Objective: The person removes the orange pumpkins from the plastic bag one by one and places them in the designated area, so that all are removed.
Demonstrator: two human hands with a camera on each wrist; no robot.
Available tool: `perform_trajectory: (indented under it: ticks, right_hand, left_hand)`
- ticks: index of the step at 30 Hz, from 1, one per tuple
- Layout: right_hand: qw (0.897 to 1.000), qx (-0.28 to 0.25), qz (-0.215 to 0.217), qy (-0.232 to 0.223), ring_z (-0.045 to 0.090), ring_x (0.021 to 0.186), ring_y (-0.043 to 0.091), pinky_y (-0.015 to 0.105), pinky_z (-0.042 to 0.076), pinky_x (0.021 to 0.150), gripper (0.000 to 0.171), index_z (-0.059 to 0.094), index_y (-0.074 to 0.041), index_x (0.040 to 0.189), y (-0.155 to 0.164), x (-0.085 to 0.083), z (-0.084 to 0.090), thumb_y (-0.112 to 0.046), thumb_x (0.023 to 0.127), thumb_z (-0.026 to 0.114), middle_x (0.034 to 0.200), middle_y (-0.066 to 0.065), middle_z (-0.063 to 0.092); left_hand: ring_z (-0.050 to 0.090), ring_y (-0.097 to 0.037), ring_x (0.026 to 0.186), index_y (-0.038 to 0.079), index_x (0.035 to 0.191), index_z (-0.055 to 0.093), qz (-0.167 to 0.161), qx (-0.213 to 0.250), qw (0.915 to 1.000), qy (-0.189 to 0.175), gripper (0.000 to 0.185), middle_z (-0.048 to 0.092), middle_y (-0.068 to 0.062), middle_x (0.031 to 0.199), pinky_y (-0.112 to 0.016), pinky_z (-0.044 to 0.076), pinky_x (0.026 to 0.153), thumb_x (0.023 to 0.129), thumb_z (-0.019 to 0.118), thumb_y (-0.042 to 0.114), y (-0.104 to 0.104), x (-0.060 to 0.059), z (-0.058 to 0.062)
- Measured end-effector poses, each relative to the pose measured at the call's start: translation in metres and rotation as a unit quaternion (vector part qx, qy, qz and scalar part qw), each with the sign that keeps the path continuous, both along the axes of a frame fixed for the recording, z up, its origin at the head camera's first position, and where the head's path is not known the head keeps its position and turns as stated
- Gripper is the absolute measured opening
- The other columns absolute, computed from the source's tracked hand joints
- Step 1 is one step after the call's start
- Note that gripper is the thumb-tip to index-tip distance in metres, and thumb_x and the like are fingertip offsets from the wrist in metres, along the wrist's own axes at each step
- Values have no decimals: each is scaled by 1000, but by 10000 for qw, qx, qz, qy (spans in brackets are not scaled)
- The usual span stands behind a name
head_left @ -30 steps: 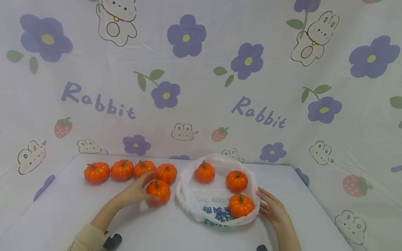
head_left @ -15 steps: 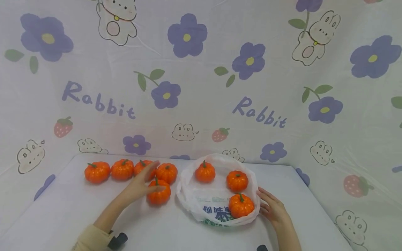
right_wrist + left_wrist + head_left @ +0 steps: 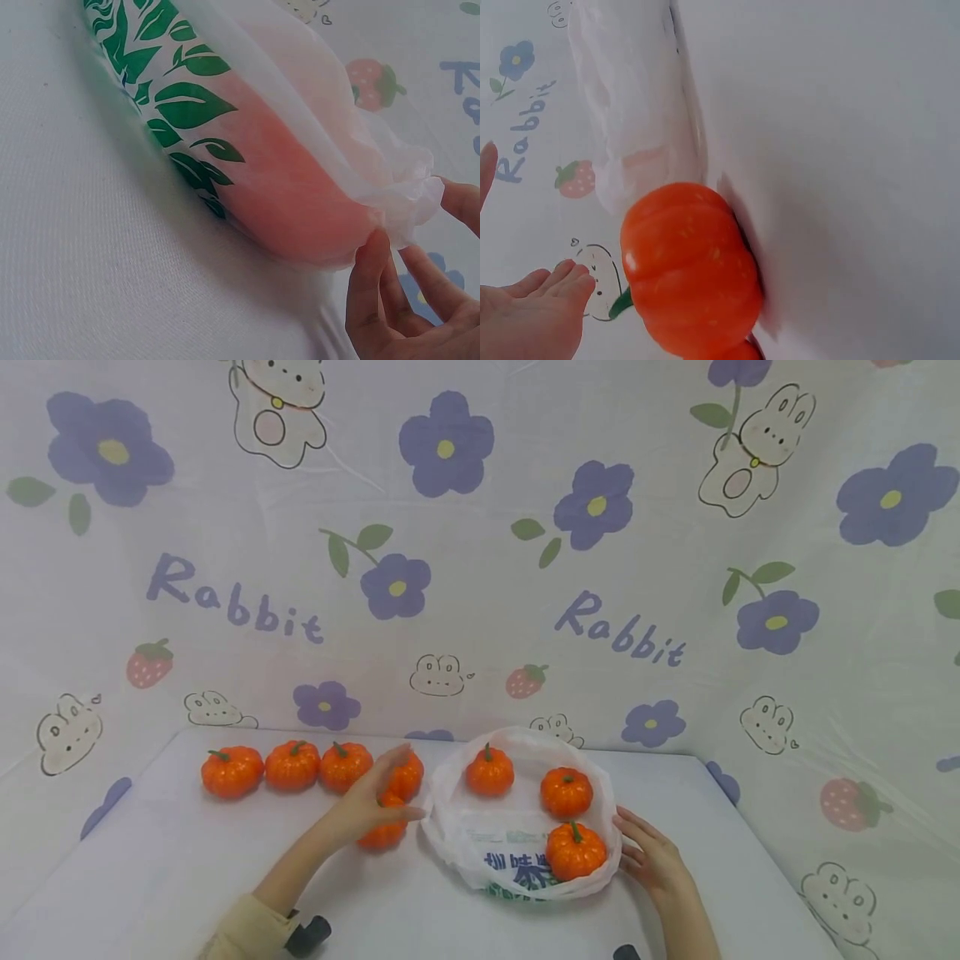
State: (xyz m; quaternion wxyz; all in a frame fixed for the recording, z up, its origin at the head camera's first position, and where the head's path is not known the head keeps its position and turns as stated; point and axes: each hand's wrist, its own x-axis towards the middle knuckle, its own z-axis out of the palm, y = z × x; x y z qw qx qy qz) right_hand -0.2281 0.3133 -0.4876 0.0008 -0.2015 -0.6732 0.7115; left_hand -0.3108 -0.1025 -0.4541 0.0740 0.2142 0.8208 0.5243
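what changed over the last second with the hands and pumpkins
The left hand let go of the front pumpkin and moved up and right over it, fingers now straight. That pumpkin stayed put. The right hand stays at the bag rim; the other pumpkins have not moved.

Two bare forearms reach in from the bottom of the head view. Behind the left hand (image 3: 371,793), the arm is bare up to a loose beige fabric sleeve cuff (image 3: 243,933) bunched near the elbow. Just beside that cuff sits a small black rounded wrist-camera mount (image 3: 307,935). Behind the right hand (image 3: 654,858), a small black device edge (image 3: 625,952) shows beside the bare forearm.
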Motion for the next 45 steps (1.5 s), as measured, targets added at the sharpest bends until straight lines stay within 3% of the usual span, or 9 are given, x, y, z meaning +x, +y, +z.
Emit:
perform_trajectory:
  ticks: [3, 10, 18, 30, 37, 45]
  right_hand:
    - [10000, 34, 3, -10, 54, 108, 14, 25, 48, 94, 78, 36, -14, 151, 1, 0, -1, -47, 88, 68, 157, 7, 30]
    - [10000, 32, -81, -24, 54, 110, 15, 37, 43, 110, 78, 37, -15, 151, 1, -2, -2, -46, 87, 70, 158, 8, 30]
    - [10000, 3, -76, 25, 53, 113, 17, 45, 37, 117, 76, 36, -14, 151, 0, -2, -3, -44, 89, 68, 158, 8, 29]
    - [10000, -68, -59, 26, 50, 118, 20, 47, 33, 120, 80, 35, -13, 152, 0, -3, -3, -45, 87, 70, 160, 10, 27]
    - [9999, -109, -16, 35, 48, 121, 22, 50, 32, 120, 80, 33, -13, 153, 2, -7, -1, -43, 88, 69, 161, 10, 26]
    - [9999, -161, 40, 18, 51, 114, 18, 48, 34, 119, 75, 36, -14, 151, 4, -12, 0, -43, 90, 67, 160, 7, 27]
  left_hand:
    - [21, -30, 152, 34, 153, 24, -42, 51, 10000, -25, 95, 27, -2, 162, -56, 25, 120, 78, 82, 31, 7, 1, -1]
    - [25, -32, 150, 26, 155, 25, -209, 179, 9995, 133, 99, 30, -3, 161, -55, 27, 119, 76, 83, 36, 24, 5, -2]
    - [23, -32, 151, 29, 156, 19, -534, 259, 9982, 61, 100, 27, 1, 162, -57, 27, 118, 78, 81, 40, 46, 13, 2]
    - [21, -23, 152, 31, 156, 19, -820, 216, 9964, 21, 99, 20, 5, 164, -52, 28, 120, 78, 80, 40, 87, 14, -3]
    - [23, -25, 152, 21, 156, 21, -1011, 408, 9939, -148, 100, 22, 0, 164, -51, 27, 121, 78, 80, 40, 107, 10, -12]
    - [29, -22, 150, 32, 155, 21, -1063, 363, 9934, -214, 97, 29, 4, 161, -46, 32, 120, 78, 80, 40, 129, 8, -19]
